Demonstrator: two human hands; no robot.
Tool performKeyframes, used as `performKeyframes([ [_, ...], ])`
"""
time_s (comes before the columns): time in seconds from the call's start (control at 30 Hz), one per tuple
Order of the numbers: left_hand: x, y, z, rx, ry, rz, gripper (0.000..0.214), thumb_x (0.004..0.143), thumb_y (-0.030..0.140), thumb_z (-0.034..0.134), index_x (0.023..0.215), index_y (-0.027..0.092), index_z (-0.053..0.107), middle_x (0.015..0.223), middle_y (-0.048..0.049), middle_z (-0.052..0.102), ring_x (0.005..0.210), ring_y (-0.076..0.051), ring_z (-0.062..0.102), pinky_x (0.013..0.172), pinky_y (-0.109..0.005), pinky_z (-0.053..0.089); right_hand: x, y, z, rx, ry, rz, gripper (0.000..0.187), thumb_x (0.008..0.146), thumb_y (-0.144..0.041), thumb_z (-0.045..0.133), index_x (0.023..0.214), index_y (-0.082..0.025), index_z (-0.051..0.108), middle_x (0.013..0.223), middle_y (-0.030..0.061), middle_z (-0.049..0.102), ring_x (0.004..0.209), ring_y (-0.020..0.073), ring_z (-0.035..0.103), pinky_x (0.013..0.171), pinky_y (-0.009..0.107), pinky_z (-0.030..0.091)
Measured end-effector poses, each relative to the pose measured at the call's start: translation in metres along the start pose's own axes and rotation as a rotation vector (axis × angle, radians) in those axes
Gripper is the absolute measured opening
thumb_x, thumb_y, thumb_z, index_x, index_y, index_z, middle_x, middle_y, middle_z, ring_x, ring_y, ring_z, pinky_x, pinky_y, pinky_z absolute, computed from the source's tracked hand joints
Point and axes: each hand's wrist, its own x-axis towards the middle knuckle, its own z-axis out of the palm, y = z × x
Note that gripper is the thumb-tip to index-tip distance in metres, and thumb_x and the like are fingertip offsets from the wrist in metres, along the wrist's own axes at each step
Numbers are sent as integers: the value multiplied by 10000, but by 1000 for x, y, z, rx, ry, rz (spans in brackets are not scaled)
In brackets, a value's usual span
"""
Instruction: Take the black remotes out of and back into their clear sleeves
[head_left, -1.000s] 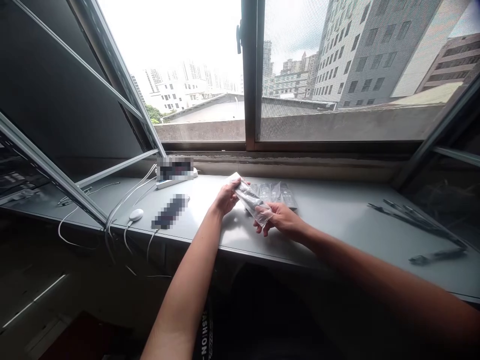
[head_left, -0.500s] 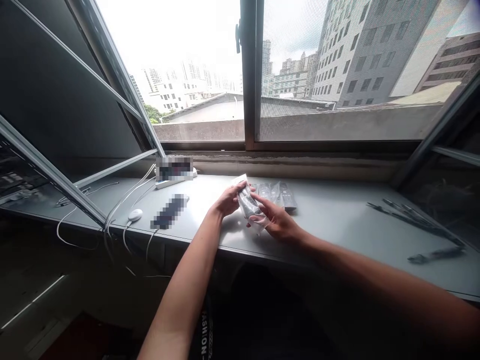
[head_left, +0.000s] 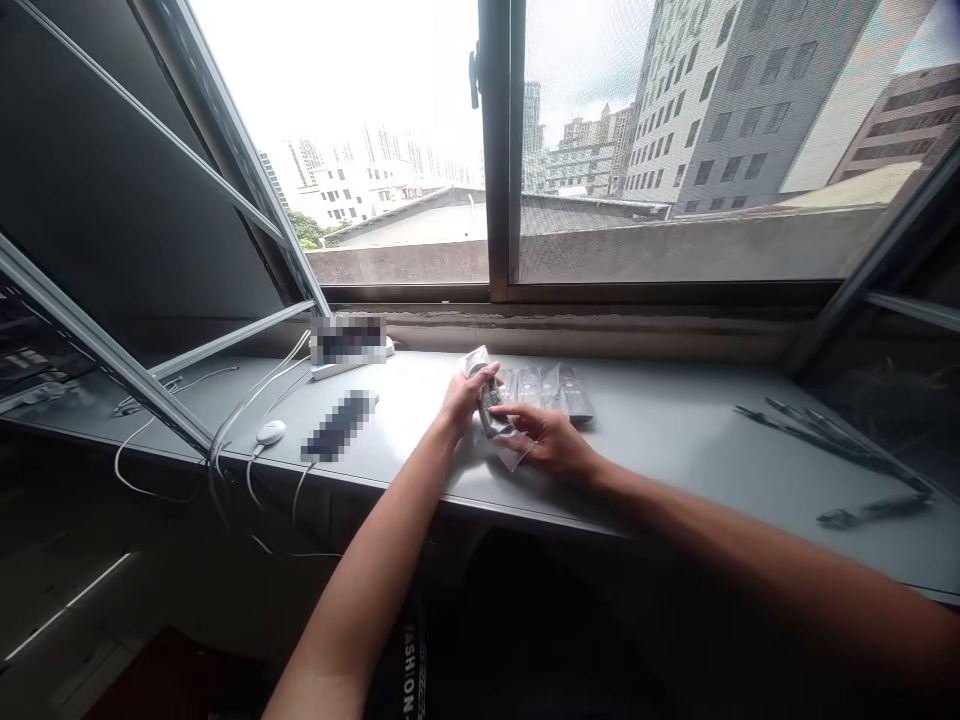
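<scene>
Both hands meet over a grey window ledge (head_left: 675,430). My left hand (head_left: 463,397) grips the upper end of a dark remote in a clear plastic bag (head_left: 495,418). The fingers of my right hand (head_left: 551,438) pinch the bag's lower end, low over the ledge. Right behind them lies a row of several more bagged remotes (head_left: 551,388), side by side on the ledge.
A white power strip (head_left: 349,350) with white cables (head_left: 247,400) sits at the left, beside a small white puck (head_left: 271,431) and a dark flat device (head_left: 339,425). Dark thin rods (head_left: 832,440) lie at the right. An open window frame (head_left: 105,340) juts in from the left.
Both hands have lowered the bagged remote toward the ledge and shifted it slightly back toward the row. My right hand slid up along the bag.
</scene>
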Motion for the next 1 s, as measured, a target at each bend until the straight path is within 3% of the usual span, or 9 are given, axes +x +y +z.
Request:
performKeyframes([
  [0.17, -4, -2, 11, 87, 26, 132, 434, 772, 530, 900, 789, 179, 644, 708, -20, 645, 594, -109, 521, 594, -253, 429, 1, 8, 3, -190, -42, -211, 276, 1029, -222, 685, 1294, -248, 761, 1084, 80, 763, 851, 207, 708, 776, 342, 599],
  [0.3, -4, -6, 13, 91, 36, 142, 392, 790, 459, 856, 1004, 199, 656, 688, 10, 645, 600, -125, 550, 597, -245, 433, -1, 12, 4, -343, -81, -260, 345, 1010, -97, 634, 1303, -246, 738, 1073, 76, 725, 824, 192, 684, 808, 343, 582],
  [0.67, 1, -13, 14, 83, 54, 88, 479, 773, 437, 836, 1120, 196, 610, 657, 25, 643, 559, -129, 559, 559, -242, 417, -5, 11, 10, -403, -32, -265, 284, 1067, -141, 602, 1294, -229, 747, 1158, 115, 791, 973, 265, 777, 869, 402, 615],
  [0.83, 4, -17, 11, 81, 41, 92, 431, 793, 456, 834, 1071, 194, 635, 640, 14, 646, 531, -128, 534, 537, -246, 399, -4, 11, 10, -383, -22, -280, 305, 1057, -127, 600, 1296, -227, 760, 1162, 116, 807, 956, 257, 787, 863, 394, 617],
  [1.0, 9, -17, 6, 32, 49, 118, 397, 817, 526, 848, 869, 192, 641, 671, -15, 645, 534, -117, 525, 540, -250, 416, 0, 9, 7, -266, -4, -266, 346, 1035, -126, 591, 1315, -244, 757, 1178, 97, 821, 998, 252, 794, 886, 388, 618],
])
